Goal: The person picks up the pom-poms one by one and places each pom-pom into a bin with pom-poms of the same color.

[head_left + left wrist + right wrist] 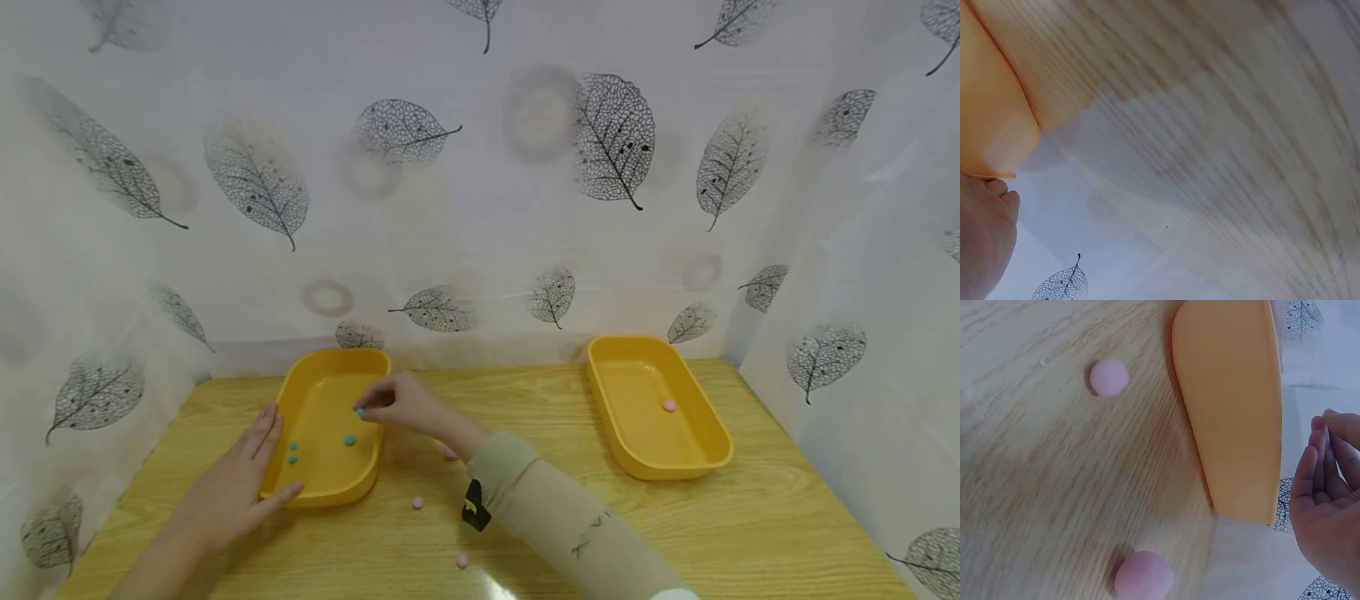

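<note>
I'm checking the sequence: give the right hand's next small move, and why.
The right hand should probably part its fingers, releasing the small round turquoise ball: they pinch it above the left yellow oblong tray, where three other turquoise balls lie.

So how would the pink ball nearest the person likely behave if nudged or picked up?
The pink ball would probably roll, since it looks round and sits loose on the flat table. It likely lifts easily: the right hand pinches a similarly small teal ball.

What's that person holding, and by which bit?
The right hand pinches a small blue-green ball; it's too tiny to tell exactly where. The left hand only touches the rim of the left tray.
</note>
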Motion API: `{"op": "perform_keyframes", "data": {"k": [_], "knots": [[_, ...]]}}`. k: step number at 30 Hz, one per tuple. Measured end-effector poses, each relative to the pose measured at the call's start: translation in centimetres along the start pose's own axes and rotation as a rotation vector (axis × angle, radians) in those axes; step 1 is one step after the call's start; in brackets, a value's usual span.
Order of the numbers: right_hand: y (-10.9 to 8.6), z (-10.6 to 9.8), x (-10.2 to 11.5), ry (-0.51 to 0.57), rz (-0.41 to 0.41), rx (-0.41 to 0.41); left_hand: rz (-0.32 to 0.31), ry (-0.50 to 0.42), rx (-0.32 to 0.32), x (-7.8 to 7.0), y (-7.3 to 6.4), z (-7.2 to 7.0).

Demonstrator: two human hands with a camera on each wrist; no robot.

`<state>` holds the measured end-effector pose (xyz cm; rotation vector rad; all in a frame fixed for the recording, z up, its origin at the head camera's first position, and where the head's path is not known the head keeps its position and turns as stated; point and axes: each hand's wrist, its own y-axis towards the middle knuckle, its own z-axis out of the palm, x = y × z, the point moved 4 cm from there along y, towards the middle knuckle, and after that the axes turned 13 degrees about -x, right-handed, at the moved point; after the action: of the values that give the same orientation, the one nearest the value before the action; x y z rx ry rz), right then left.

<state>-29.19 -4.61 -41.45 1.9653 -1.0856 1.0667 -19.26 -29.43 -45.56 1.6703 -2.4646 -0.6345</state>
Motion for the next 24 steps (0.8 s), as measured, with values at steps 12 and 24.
{"op": "perform_keyframes", "data": {"k": [12,24], "knots": [[0.3,0.8,-0.2,0.042,0.011,-0.028,-0.020,-0.017,0.016,0.0,0.0,0.0],[0.7,1.7,-0.3,0.059,0.032,-0.047,0.028,0.004,-0.037,0.0,-0.2,0.1]]}}
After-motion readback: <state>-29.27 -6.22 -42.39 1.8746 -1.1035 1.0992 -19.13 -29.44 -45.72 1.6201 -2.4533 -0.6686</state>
